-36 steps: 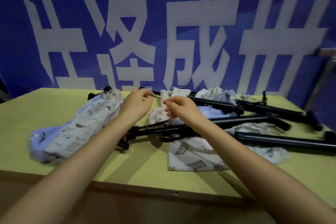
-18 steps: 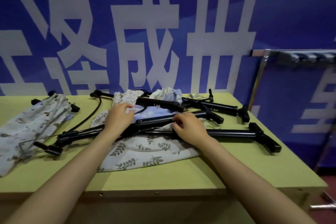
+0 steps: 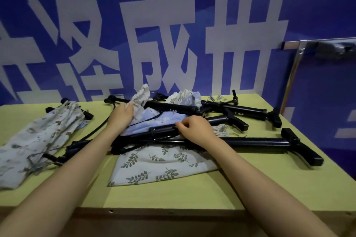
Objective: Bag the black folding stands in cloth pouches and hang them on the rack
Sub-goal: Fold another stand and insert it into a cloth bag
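Observation:
Several black folding stands lie crossed in a pile on the yellow-green table [image 3: 192, 194], mixed with patterned cloth pouches. My left hand [image 3: 121, 116] grips a speckled pouch [image 3: 141, 98] and lifts its end above the pile. My right hand [image 3: 194, 128] curls round the tube of a black stand [image 3: 154, 131] that lies over a pale blue pouch [image 3: 146, 122]. A leaf-print pouch [image 3: 158, 167] lies flat under the pile, nearest me. Another long stand [image 3: 269, 143] stretches to the right. At the left, a bagged stand in a pouch [image 3: 42, 136] lies diagonally.
A metal rack [image 3: 300, 52] with a horizontal bar stands off the table's right end. A blue banner with large white characters covers the wall behind. More stands [image 3: 250, 110] and wire pieces sit at the back right. The table's front edge runs close to me.
My view has swung right, bringing the rack into sight. My left hand has taken hold of the speckled pouch and raised it. My right hand has closed round the stand's tube.

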Tool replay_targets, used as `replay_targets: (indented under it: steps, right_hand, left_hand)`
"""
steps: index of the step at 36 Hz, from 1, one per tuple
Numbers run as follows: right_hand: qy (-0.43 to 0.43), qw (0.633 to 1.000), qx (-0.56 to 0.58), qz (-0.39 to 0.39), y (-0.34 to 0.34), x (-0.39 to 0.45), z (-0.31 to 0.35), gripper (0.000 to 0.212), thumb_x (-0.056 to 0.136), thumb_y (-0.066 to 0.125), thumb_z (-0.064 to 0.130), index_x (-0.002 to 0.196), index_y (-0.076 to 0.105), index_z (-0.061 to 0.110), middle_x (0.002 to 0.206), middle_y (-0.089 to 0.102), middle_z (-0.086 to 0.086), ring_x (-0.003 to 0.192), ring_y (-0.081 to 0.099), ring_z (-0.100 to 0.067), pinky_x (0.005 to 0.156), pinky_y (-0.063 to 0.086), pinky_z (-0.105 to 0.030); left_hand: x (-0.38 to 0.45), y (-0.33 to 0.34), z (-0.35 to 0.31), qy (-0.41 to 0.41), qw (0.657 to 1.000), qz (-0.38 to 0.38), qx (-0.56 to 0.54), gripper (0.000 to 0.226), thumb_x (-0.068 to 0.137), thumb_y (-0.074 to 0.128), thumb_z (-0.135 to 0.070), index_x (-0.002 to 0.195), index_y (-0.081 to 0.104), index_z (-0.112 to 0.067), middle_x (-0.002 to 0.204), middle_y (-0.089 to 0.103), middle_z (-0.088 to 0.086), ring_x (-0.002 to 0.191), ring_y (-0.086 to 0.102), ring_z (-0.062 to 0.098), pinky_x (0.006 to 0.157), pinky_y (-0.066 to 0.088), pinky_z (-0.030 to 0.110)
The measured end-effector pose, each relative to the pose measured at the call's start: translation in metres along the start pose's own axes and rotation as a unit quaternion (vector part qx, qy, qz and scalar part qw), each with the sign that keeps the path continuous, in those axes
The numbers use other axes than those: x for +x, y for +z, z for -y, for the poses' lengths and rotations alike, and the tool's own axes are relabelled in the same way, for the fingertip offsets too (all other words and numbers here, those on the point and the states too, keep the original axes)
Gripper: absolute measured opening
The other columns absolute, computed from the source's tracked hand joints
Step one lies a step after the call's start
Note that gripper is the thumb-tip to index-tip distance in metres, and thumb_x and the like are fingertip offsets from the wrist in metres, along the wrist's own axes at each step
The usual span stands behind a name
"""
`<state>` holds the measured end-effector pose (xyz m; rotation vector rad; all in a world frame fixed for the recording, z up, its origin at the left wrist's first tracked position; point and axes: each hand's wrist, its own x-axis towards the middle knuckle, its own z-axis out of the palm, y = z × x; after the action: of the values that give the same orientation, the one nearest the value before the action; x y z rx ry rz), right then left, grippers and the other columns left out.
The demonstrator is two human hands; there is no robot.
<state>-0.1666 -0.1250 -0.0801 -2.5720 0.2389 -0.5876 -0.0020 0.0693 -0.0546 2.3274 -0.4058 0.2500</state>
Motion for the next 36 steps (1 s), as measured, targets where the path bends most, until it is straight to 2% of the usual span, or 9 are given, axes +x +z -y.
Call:
replay_targets:
  steps: [3, 6, 9, 15, 18, 23, 25, 31, 36]
  right_hand:
    - [0.000, 1.000, 0.006, 0.004, 0.002, 0.000, -0.002, 0.049, 0.096, 0.049, 0.037, 0.059, 0.055, 0.005, 0.053, 0.047, -0.010, 0.050, 0.043, -0.025, 0.050, 0.033, -0.033]
    - [-0.004, 1.000, 0.008, 0.010, 0.001, 0.001, -0.004, 0.045, 0.094, 0.049, 0.036, 0.068, 0.063, 0.003, 0.063, 0.060, -0.014, 0.061, 0.055, -0.028, 0.055, 0.043, -0.037]
    - [-0.007, 1.000, 0.009, 0.019, 0.000, 0.001, -0.004, 0.043, 0.095, 0.048, 0.035, 0.069, 0.063, 0.003, 0.066, 0.060, -0.014, 0.063, 0.056, -0.029, 0.056, 0.043, -0.037]
    - [0.001, 0.999, 0.028, 0.035, -0.003, 0.000, -0.003, 0.040, 0.094, 0.048, 0.034, 0.075, 0.067, 0.004, 0.069, 0.064, -0.014, 0.065, 0.058, -0.027, 0.058, 0.046, -0.038]
    - [0.010, 0.998, 0.061, 0.034, -0.005, 0.000, -0.002, 0.037, 0.094, 0.049, 0.031, 0.074, 0.068, 0.006, 0.068, 0.065, -0.012, 0.062, 0.057, -0.026, 0.056, 0.041, -0.032]
    - [0.042, 0.985, 0.162, 0.034, -0.010, 0.000, 0.000, 0.032, 0.095, 0.050, 0.028, 0.076, 0.072, 0.016, 0.068, 0.069, -0.010, 0.058, 0.058, -0.017, 0.065, 0.051, -0.033]
    - [0.050, 0.977, 0.202, 0.033, -0.013, -0.001, 0.002, 0.032, 0.096, 0.049, 0.026, 0.077, 0.072, 0.015, 0.069, 0.068, -0.009, 0.060, 0.058, -0.017, 0.065, 0.051, -0.034]
    - [0.089, 0.936, 0.341, -0.017, -0.025, 0.001, 0.008, 0.039, 0.101, 0.045, 0.024, 0.072, 0.071, 0.017, 0.064, 0.061, 0.004, 0.055, 0.050, -0.006, 0.056, 0.039, -0.020]
    - [0.181, 0.863, 0.455, -0.127, -0.044, 0.002, 0.003, 0.044, 0.102, 0.043, 0.028, 0.072, 0.067, 0.008, 0.060, 0.060, -0.002, 0.050, 0.049, -0.010, 0.048, 0.040, -0.019]
  left_hand:
    - [0.004, -0.014, -0.017, 0.000, 0.996, -0.049, -0.075, 0.042, 0.104, 0.026, -0.042, 0.094, 0.050, -0.009, 0.084, 0.052, 0.008, 0.084, 0.050, 0.027, 0.072, 0.035, 0.036]
    - [0.010, -0.026, -0.039, 0.000, 0.989, -0.080, -0.126, 0.046, 0.104, 0.025, -0.041, 0.120, 0.054, -0.010, 0.107, 0.052, 0.003, 0.101, 0.049, 0.022, 0.084, 0.037, 0.035]
    - [0.014, -0.031, -0.055, -0.006, 0.987, -0.062, -0.148, 0.046, 0.104, 0.025, -0.040, 0.130, 0.053, -0.015, 0.125, 0.056, 0.005, 0.113, 0.051, 0.027, 0.093, 0.040, 0.038]
    - [0.005, -0.016, -0.059, -0.021, 0.997, 0.024, -0.065, 0.040, 0.103, 0.032, -0.030, 0.113, 0.063, -0.006, 0.111, 0.060, 0.013, 0.096, 0.048, 0.023, 0.078, 0.033, 0.030]
    - [-0.003, -0.009, -0.054, -0.043, 0.988, 0.028, -0.149, 0.031, 0.100, 0.047, -0.037, 0.100, 0.066, -0.013, 0.099, 0.057, 0.001, 0.098, 0.052, 0.022, 0.081, 0.037, 0.030]
    - [-0.002, -0.031, -0.066, 0.035, 0.950, -0.216, -0.223, 0.020, 0.101, 0.044, -0.033, 0.094, 0.057, -0.021, 0.088, 0.059, -0.001, 0.076, 0.051, 0.011, 0.066, 0.040, 0.027]
    - [-0.004, -0.043, -0.082, 0.063, 0.930, -0.260, -0.251, 0.022, 0.103, 0.038, -0.032, 0.096, 0.055, -0.019, 0.080, 0.053, -0.007, 0.068, 0.046, 0.003, 0.060, 0.036, 0.020]
    - [-0.022, -0.038, -0.120, 0.116, 0.935, -0.177, -0.284, 0.028, 0.103, 0.032, -0.027, 0.082, 0.045, -0.014, 0.068, 0.039, -0.004, 0.060, 0.035, 0.009, 0.056, 0.030, 0.024]
    - [-0.059, -0.021, -0.150, 0.164, 0.900, -0.108, -0.389, 0.038, 0.098, 0.048, -0.022, 0.061, 0.039, -0.022, 0.057, 0.038, -0.006, 0.053, 0.035, 0.007, 0.051, 0.032, 0.025]
